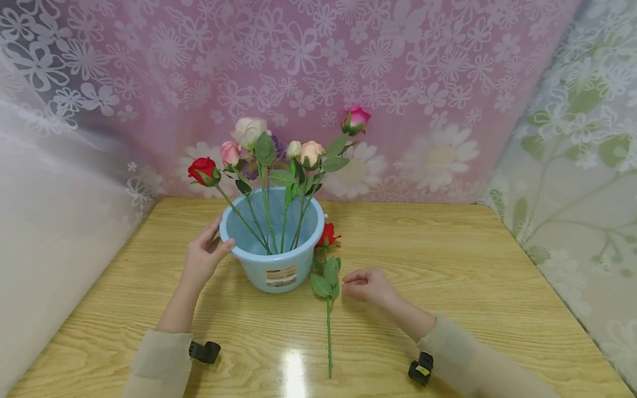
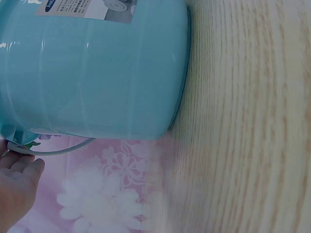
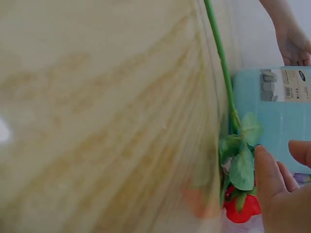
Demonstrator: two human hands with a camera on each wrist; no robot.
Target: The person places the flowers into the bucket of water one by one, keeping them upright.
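A light blue bucket (image 1: 278, 272) with a paper label stands on the table, several artificial roses leaning inside it. My left hand (image 1: 201, 255) holds the bucket's left rim, the thumb at the front edge; the left wrist view shows its fingers (image 2: 22, 167) by the handle (image 2: 58, 151). One red rose (image 1: 328, 236) lies on the table to the right of the bucket, its green stem (image 1: 329, 337) pointing toward me. Just right of its leaves is my right hand (image 1: 370, 287), holding nothing. In the right wrist view, thumb and fingers are apart, the fingertips close by the leaves (image 3: 243, 167).
Among the bucket's flowers are a red rose (image 1: 203, 171) at left, a white bloom (image 1: 250, 132) and a tall magenta rose (image 1: 356, 119) leaning right past the rim. Floral curtains (image 1: 423, 99) hang behind the wooden table (image 1: 448, 249) and at both sides.
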